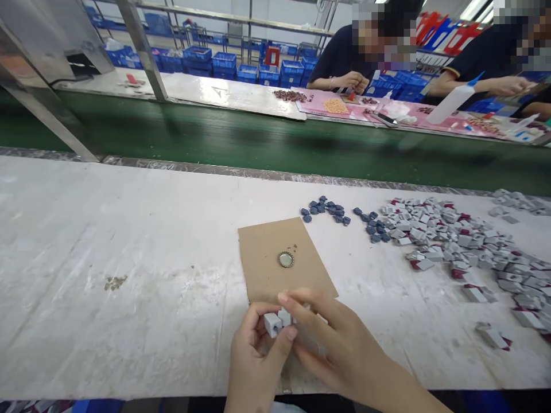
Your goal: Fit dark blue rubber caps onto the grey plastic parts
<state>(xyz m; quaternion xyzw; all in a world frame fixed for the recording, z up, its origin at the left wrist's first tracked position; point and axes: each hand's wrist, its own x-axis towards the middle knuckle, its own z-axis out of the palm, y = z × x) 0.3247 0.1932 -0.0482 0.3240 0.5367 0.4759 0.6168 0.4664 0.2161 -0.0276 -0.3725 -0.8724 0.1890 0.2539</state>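
Note:
Small light-grey blocks (272, 324) are between my two hands, close to the table's front edge. My left hand (258, 361) is closed, pinching a block between thumb and fingers. Curled over from the right, my right hand (344, 344) has its fingertips at the blocks, and bits of grey show between its fingers. How many pieces it holds is hidden. Just beyond the hands lies a brown cardboard sheet (267, 246), with a metal bottle cap (286, 260) and a few brown crumbs on it.
Dark blue lumps (321, 206) lie behind the cardboard. A heap of grey blocks with dark red parts (447, 229) spreads to the right. A green conveyor belt (206, 137) runs beyond the table. Across it, people work at a pink-covered bench (318, 105).

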